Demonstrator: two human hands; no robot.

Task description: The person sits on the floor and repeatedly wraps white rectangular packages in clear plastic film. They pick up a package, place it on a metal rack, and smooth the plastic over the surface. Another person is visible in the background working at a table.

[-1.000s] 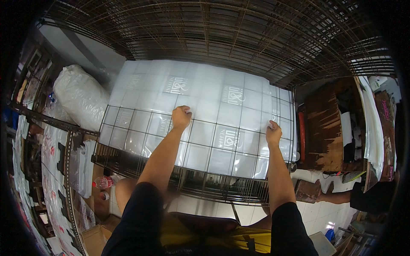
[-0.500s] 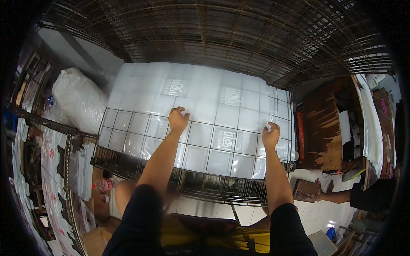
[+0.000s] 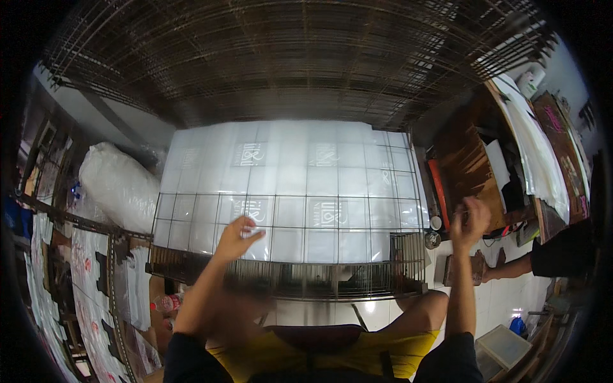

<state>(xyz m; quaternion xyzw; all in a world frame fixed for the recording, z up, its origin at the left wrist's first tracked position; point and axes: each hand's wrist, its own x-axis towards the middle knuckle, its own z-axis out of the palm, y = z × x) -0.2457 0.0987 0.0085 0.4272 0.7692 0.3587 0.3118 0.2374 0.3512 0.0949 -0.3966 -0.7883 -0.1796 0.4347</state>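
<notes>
Translucent plastic sheets (image 3: 290, 182) with white printed marks lie in overlapping rows on a wire drying rack (image 3: 415, 185). Dark grid lines show among them; whether every wire runs under or over the sheets I cannot tell. My left hand (image 3: 237, 239) hovers by the near edge of the sheets, thumb and fingers apart, holding nothing that I can see. Off the right side of the rack, my right hand (image 3: 471, 223) is raised with loosely bent fingers, slightly blurred, and nothing visible in it.
Many wire racks (image 3: 306, 70) are tilted up at the back. A wrapped white bundle (image 3: 118, 188) stands at left, near shelves of printed sheets (image 3: 92, 274). A plastic bottle (image 3: 167, 302) lies at lower left. At right are a wooden cabinet (image 3: 460, 153) and another person's foot (image 3: 495, 271).
My left hand has drawn back toward the near edge of the sheets. My right hand has left the sheets and swung right, beyond the rack. The view has shifted too.
</notes>
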